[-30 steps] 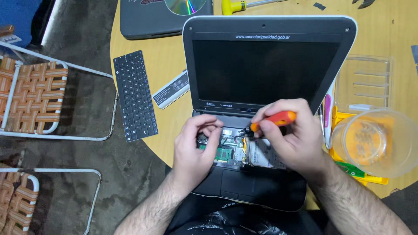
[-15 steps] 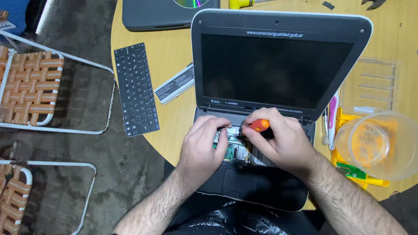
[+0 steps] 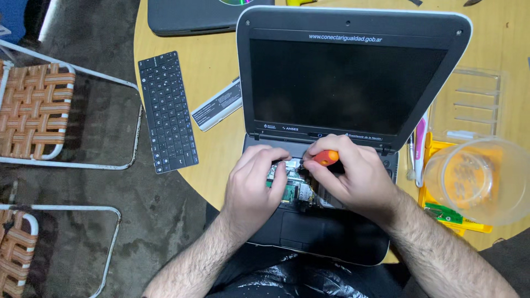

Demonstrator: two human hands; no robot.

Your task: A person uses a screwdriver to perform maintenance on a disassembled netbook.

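An open small laptop (image 3: 353, 83) with a dark screen sits on a round wooden table (image 3: 215, 60), its keyboard taken out so the inner boards (image 3: 292, 187) show. My right hand (image 3: 350, 179) is wrapped around a screwdriver with an orange handle (image 3: 326, 158), its tip down in the open bay. My left hand (image 3: 254, 187) rests on the laptop base beside it, fingers pressing on the exposed parts near the tip.
A loose black keyboard (image 3: 167, 110) overhangs the table's left edge, with a white battery pack (image 3: 217, 105) beside it. A second closed laptop (image 3: 193, 16) lies at the back. At right stand a clear plastic tub (image 3: 480, 179), a yellow tray (image 3: 441, 212) and a clear organiser (image 3: 469, 105). Woven folding chairs (image 3: 33, 110) stand left.
Both hands have shifted up toward the hinge edge of the open bay, and the screwdriver handle now stands more upright. The view has drifted slightly.
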